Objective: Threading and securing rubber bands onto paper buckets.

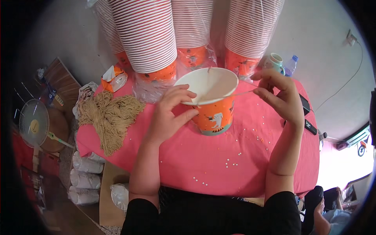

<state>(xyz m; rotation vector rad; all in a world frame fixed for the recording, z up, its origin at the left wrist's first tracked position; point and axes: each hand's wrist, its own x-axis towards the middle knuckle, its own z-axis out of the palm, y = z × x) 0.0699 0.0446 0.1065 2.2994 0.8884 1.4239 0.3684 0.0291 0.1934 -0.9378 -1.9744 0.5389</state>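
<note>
An orange paper bucket [217,115] with a white rim and a grey animal print stands upright on the pink cloth. My left hand [171,109] grips its left side, thumb outside on the wall and fingers over the rim. On the other side, my right hand [281,96] is closed in a pinch on a thin cord [244,93]. That cord runs from the bucket's right rim to my fingertips. A heap of loose tan cord strands [111,119] lies to the left of my left hand.
Tall stacks of paper buckets [147,35], some in clear plastic, rise at the back. Small white dots [231,162] are scattered on the tablecloth [188,172]. A mug [273,62] and bottle [290,65] stand back right. A seated person [327,215] is at lower right.
</note>
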